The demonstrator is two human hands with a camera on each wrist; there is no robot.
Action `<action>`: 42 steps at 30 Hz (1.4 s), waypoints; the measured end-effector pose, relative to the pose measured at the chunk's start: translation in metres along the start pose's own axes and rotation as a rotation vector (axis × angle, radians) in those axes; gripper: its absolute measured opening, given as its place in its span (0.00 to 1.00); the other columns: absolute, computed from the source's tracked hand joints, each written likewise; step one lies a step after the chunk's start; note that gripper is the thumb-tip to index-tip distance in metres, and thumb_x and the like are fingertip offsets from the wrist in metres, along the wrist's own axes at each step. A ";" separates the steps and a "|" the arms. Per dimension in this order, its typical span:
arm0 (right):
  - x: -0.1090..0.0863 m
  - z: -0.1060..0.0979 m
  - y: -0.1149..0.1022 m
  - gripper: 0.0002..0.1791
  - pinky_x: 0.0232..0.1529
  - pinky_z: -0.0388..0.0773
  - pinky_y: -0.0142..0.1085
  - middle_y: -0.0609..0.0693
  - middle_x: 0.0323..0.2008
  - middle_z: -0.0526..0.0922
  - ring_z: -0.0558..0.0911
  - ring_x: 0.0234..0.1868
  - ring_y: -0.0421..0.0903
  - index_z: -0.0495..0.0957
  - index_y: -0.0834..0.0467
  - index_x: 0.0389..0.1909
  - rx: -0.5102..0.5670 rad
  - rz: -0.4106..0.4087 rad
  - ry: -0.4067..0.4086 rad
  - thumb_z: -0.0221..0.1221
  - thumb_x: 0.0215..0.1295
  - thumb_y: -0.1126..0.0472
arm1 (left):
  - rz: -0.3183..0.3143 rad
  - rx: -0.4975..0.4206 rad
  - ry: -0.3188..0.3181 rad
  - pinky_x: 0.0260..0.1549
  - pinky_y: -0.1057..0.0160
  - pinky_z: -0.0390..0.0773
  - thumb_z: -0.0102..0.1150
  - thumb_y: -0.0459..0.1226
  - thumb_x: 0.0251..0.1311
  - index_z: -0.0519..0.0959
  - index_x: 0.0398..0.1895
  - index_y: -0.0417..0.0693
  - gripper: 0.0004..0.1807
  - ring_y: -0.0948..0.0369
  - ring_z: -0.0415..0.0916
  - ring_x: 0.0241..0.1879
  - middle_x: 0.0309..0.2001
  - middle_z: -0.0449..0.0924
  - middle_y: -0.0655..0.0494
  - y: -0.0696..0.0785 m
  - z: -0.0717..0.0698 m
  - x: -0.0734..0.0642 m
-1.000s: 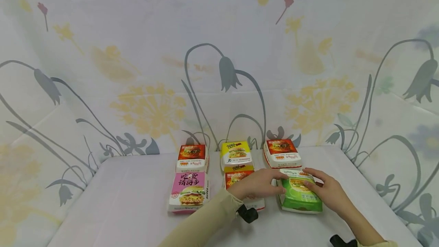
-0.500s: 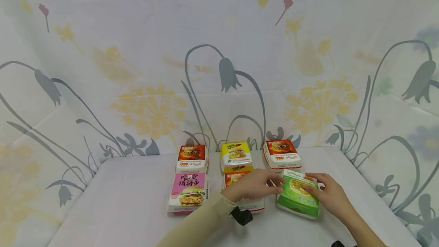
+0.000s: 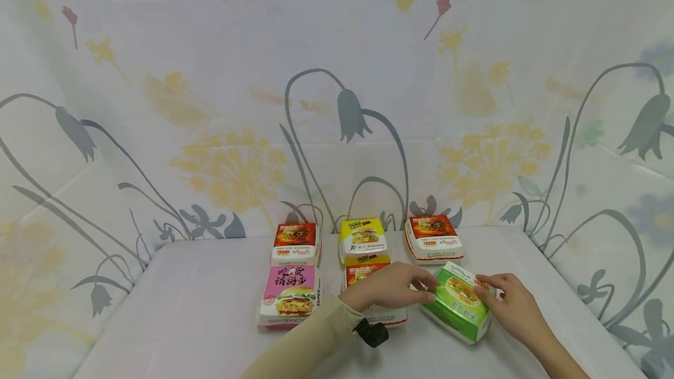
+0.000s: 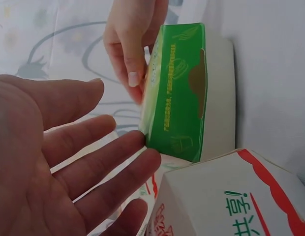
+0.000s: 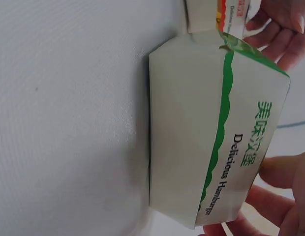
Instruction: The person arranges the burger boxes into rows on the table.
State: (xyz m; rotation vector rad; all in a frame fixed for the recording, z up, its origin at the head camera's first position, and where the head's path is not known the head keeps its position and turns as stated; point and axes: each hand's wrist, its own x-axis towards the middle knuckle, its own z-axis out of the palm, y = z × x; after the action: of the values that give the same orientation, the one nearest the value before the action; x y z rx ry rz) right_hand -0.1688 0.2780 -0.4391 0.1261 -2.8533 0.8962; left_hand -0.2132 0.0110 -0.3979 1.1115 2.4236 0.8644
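A green and white hamburger box (image 3: 457,300) sits turned at an angle on the table at the front right. My right hand (image 3: 515,306) holds its right side, thumb on the lid and fingers over the far edge. In the right wrist view, its white side (image 5: 187,128) faces the camera. My left hand (image 3: 389,286) is spread, fingertips right at the box's left edge. The left wrist view shows those fingers (image 4: 103,182) extended beside the green flap (image 4: 177,93). Under my left forearm and hand, a red and white hamburger box (image 3: 389,316) is partly hidden.
A pink hamburger box (image 3: 291,294) stands at the front left. Along the back are a red and white box (image 3: 296,243), a yellow box (image 3: 363,240) and another red and white box (image 3: 433,237). A flowered cloth (image 3: 337,104) hangs behind the white table (image 3: 184,303).
The green box has turned clockwise and come slightly nearer, with my right hand following it. My left hand has drawn back a little to the left from its lid.
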 end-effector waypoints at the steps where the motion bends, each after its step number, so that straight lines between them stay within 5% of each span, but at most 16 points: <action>1: -0.001 -0.001 0.000 0.24 0.45 0.78 0.54 0.64 0.47 0.78 0.79 0.48 0.62 0.80 0.68 0.54 0.001 0.006 -0.001 0.61 0.70 0.51 | 0.003 0.013 0.000 0.43 0.76 0.74 0.59 0.46 0.70 0.79 0.62 0.54 0.19 0.76 0.75 0.46 0.52 0.81 0.70 0.001 0.000 0.000; 8: -0.004 -0.007 -0.001 0.23 0.47 0.78 0.57 0.67 0.52 0.80 0.77 0.54 0.68 0.82 0.67 0.51 0.008 0.048 -0.021 0.62 0.68 0.51 | -0.020 0.068 -0.014 0.44 0.75 0.74 0.59 0.48 0.69 0.78 0.63 0.56 0.21 0.72 0.75 0.50 0.56 0.79 0.70 0.004 -0.001 0.000; 14: -0.005 -0.005 0.002 0.32 0.54 0.76 0.57 0.72 0.61 0.72 0.69 0.62 0.71 0.74 0.68 0.61 0.070 0.027 -0.071 0.64 0.67 0.48 | -0.065 0.102 -0.017 0.54 0.70 0.72 0.59 0.50 0.69 0.77 0.64 0.60 0.22 0.71 0.71 0.59 0.61 0.75 0.70 0.004 0.000 0.002; 24: 0.002 -0.002 0.006 0.36 0.58 0.72 0.57 0.67 0.70 0.64 0.63 0.68 0.69 0.70 0.67 0.66 0.179 -0.118 -0.112 0.66 0.64 0.50 | -0.102 0.135 0.024 0.58 0.65 0.71 0.58 0.51 0.68 0.76 0.64 0.64 0.22 0.69 0.68 0.61 0.64 0.71 0.70 -0.001 0.005 0.015; 31: 0.005 0.001 0.008 0.32 0.58 0.68 0.65 0.66 0.67 0.68 0.64 0.67 0.69 0.72 0.65 0.65 0.236 -0.176 -0.135 0.66 0.64 0.53 | -0.117 0.088 0.050 0.56 0.65 0.72 0.60 0.51 0.67 0.77 0.64 0.64 0.22 0.68 0.71 0.57 0.62 0.73 0.70 -0.002 0.006 0.022; 42: 0.003 0.003 0.005 0.32 0.55 0.70 0.65 0.67 0.60 0.71 0.70 0.61 0.69 0.76 0.70 0.58 0.139 -0.163 -0.058 0.69 0.61 0.52 | -0.078 0.008 0.103 0.46 0.70 0.76 0.60 0.49 0.68 0.78 0.62 0.60 0.20 0.68 0.75 0.53 0.57 0.78 0.66 -0.003 0.003 0.013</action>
State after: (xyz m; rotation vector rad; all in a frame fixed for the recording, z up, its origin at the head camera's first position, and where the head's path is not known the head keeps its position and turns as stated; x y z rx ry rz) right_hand -0.1730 0.2798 -0.4441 0.4000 -2.7806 1.0714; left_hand -0.2214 0.0202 -0.4032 0.9909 2.5368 0.9087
